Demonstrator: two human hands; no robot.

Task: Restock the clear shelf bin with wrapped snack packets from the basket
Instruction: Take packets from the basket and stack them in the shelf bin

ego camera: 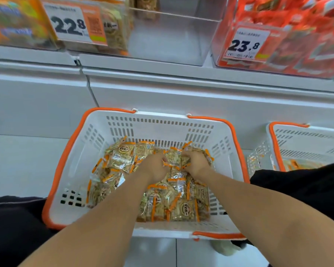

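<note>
A white basket with orange handles sits on the floor in front of me, holding several clear-wrapped snack packets with orange edges. Both hands are down inside it. My left hand curls its fingers round packets in the middle of the pile. My right hand grips packets near the far right of the pile. Above, on the white shelf, stands the clear shelf bin; it has a few of the same packets at its left and back, and its right part is bare.
A clear bin of red packets with a 23.8 price tag stands right of the shelf bin; an orange-packaged bin stands left. A second white basket sits at the right. My dark-clothed knees flank the basket.
</note>
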